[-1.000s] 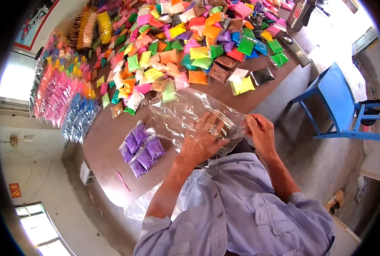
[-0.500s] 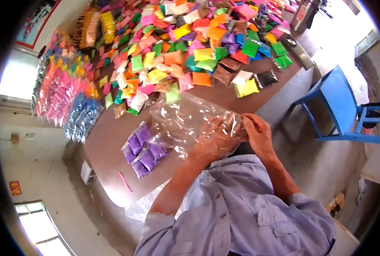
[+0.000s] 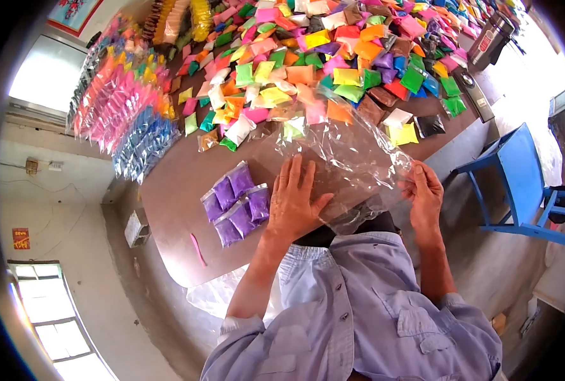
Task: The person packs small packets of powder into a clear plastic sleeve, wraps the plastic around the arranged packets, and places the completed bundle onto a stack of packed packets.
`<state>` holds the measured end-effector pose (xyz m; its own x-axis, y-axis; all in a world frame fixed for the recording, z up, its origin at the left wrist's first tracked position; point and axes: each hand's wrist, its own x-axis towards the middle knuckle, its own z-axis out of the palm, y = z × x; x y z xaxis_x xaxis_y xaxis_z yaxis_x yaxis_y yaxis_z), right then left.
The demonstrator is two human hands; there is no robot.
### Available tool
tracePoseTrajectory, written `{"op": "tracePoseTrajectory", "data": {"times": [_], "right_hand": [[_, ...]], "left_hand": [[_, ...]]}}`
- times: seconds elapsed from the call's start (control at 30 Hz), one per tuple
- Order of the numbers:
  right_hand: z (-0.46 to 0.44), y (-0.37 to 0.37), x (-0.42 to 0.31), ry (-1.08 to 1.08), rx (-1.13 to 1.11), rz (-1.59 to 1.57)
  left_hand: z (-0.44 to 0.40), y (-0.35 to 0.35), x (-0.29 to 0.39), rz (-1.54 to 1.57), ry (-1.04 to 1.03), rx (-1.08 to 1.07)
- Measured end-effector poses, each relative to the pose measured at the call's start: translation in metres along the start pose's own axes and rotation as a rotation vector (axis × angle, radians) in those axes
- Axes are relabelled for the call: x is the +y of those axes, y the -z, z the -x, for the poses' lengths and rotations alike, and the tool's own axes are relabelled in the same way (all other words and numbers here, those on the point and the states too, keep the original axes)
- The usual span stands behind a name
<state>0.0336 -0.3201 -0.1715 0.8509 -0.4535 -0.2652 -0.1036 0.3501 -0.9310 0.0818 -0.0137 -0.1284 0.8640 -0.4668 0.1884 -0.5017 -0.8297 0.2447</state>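
A large clear plastic bag (image 3: 352, 159) lies across the table's front edge, wrinkled and shiny. Its right edge is pinched between the fingers of my right hand (image 3: 425, 190). My left hand (image 3: 293, 200) is spread flat with fingers apart, at the bag's left side; whether it presses on the film or the bare table I cannot tell. Just left of that hand sit several small purple packets (image 3: 237, 202), lined up in two rows. A thin pink strip (image 3: 197, 249) rests near the table's left corner.
Many small coloured packets (image 3: 346, 76) are heaped over the far side of the brown table (image 3: 174, 190). Bundles of filled clear bags (image 3: 114, 95) stand at the left. A dark flask (image 3: 491, 39) is at the far right, and a blue chair (image 3: 517, 171) stands beside the table.
My left hand has come away from the bag's right edge and now spreads flat farther left. My right hand has drawn the edge rightward, opening the bag out wider.
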Motion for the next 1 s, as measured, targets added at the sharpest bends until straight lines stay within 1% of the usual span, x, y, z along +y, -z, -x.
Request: {"op": "tracePoseTrajectory", "data": {"times": [0.07, 0.1, 0.2, 0.33, 0.4, 0.43, 0.5, 0.6, 0.73, 0.83, 0.9, 0.93, 1.0], "right_hand": [[-0.002, 0.001, -0.003, -0.002, 0.001, -0.008], [-0.004, 0.002, -0.004, -0.004, 0.008, -0.006], [-0.008, 0.002, -0.008, -0.010, 0.022, 0.013], [-0.005, -0.003, -0.005, 0.012, 0.034, -0.013], [-0.005, -0.003, -0.002, 0.006, 0.041, -0.019], [-0.004, -0.008, -0.005, -0.008, 0.057, -0.047], [-0.003, -0.011, -0.006, -0.023, 0.073, -0.078], [-0.005, -0.016, -0.003, -0.015, 0.070, -0.114], [0.001, -0.031, -0.001, -0.025, 0.062, -0.147], [0.001, -0.045, 0.005, -0.015, 0.028, -0.216], [0.003, -0.055, 0.008, -0.006, -0.001, -0.256], [0.004, -0.061, 0.008, -0.008, -0.026, -0.275], [0.009, -0.073, 0.008, -0.008, -0.055, -0.289]], "left_hand": [[0.004, -0.003, 0.001, 0.009, 0.077, -0.013], [0.004, -0.005, 0.002, 0.023, 0.075, 0.033], [0.003, -0.001, 0.011, 0.017, 0.110, 0.020], [-0.004, 0.024, 0.023, 0.120, 0.032, 0.018], [-0.004, 0.032, 0.032, 0.206, -0.022, -0.020], [0.000, 0.029, 0.034, 0.205, -0.023, -0.019], [0.011, 0.017, 0.037, 0.176, -0.079, -0.108], [0.017, 0.013, 0.034, 0.142, -0.056, -0.102], [0.018, 0.031, 0.038, 0.110, -0.057, -0.096], [0.015, 0.042, 0.040, 0.121, -0.016, -0.022], [0.009, 0.045, 0.038, 0.296, 0.072, 0.097], [0.005, 0.044, 0.037, 0.294, 0.076, 0.103], [-0.004, 0.037, 0.033, 0.317, 0.142, 0.229]]}}
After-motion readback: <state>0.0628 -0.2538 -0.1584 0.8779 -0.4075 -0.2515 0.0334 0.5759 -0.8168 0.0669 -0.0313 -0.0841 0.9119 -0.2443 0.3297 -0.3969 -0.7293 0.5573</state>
